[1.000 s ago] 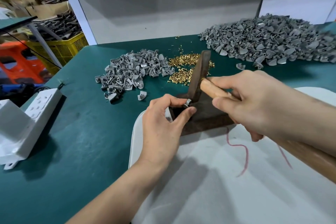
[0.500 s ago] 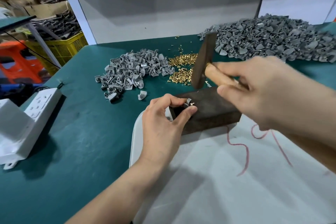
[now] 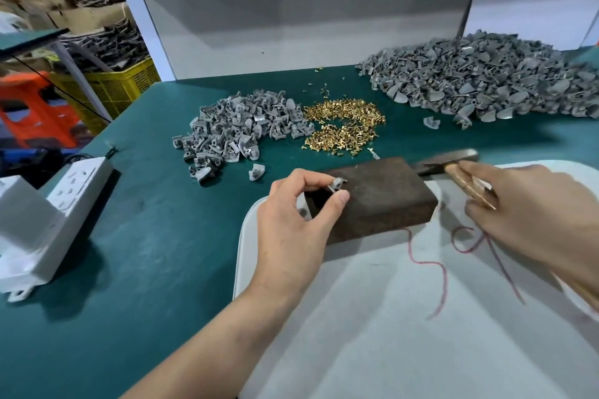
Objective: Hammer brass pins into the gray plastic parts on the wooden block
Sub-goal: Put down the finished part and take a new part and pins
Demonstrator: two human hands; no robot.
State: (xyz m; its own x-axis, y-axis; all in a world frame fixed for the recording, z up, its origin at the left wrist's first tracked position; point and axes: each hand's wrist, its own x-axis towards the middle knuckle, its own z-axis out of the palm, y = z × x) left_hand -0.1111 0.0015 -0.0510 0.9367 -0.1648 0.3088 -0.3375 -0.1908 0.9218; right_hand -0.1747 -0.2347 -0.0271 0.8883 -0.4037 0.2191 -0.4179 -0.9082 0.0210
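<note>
Two heaps of gray plastic parts (image 3: 479,81) flank loose brass pins (image 3: 343,126) behind the wooden block (image 3: 379,197). The right hand (image 3: 531,210) loosely holds the hammer (image 3: 447,160); the left hand (image 3: 291,223) pinches one gray part (image 3: 335,185) on the block's top — light, stiff, likely slippery, best held by its sides.

Open green table (image 3: 155,269) left of the left hand (image 3: 291,220), free up to the power strip (image 3: 74,188). Ahead of that hand, a stray part (image 3: 257,172), then the small gray pile (image 3: 240,129) and brass pins (image 3: 343,126) bar a straight reach. The wooden block (image 3: 385,204) fills the gap between the hands, and the left hand pinches a gray part (image 3: 335,184) at its corner. The hammer (image 3: 447,160) sits just ahead of the right hand (image 3: 531,214), handle seemingly in its grip but blurred. Big gray pile (image 3: 479,84) beyond. White pad (image 3: 372,334) behind both hands is open, only red thread (image 3: 437,272).
</note>
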